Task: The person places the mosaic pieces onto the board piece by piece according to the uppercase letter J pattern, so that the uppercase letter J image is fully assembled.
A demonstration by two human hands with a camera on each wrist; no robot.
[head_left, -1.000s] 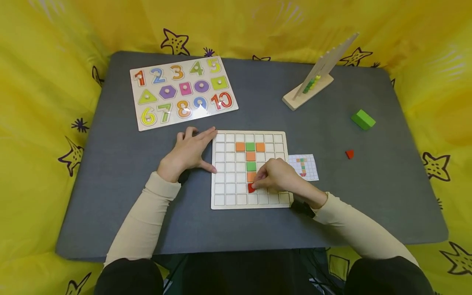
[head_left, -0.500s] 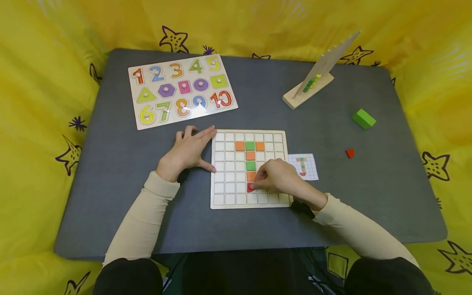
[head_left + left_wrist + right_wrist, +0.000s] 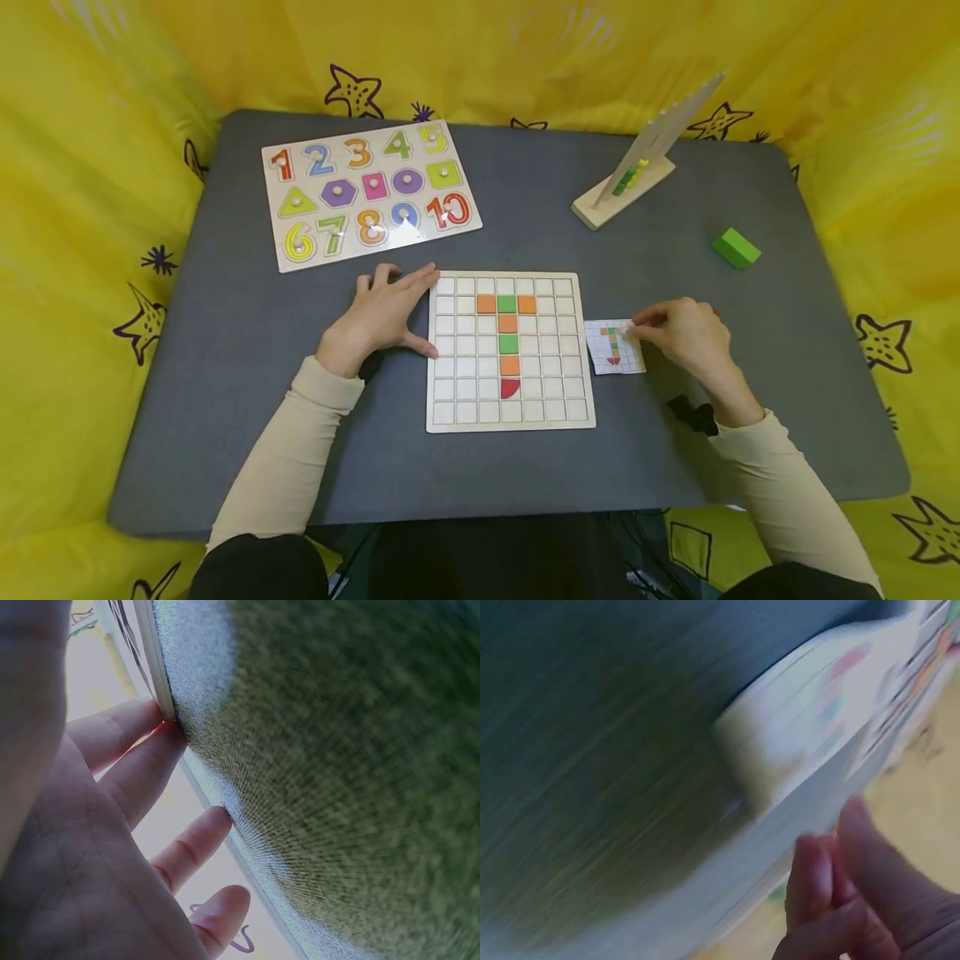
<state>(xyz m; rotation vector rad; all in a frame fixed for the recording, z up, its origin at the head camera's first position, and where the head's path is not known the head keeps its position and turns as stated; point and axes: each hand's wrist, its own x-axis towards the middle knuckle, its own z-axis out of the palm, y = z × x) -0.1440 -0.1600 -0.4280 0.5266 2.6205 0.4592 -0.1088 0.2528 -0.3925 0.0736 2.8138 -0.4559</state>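
Note:
A light wooden grid board lies in the middle of the table. Orange and green square tiles form a T in it, with a red quarter-round tile below. My left hand rests at the board's left edge, fingers spread; the left wrist view shows fingertips against that edge. My right hand is over the table by the right edge of the small printed card. Its fingers are loosely bent and hold nothing visible. Behind it, a second red piece is almost wholly hidden.
A number and shape puzzle board lies at the back left. At the back right stands a wooden rack with green and yellow beads. A green block sits at the right. Yellow cloth surrounds the table.
My right hand has let go of the red quarter-round tile on the board and moved right, past the card. My left hand keeps its place at the board's edge.

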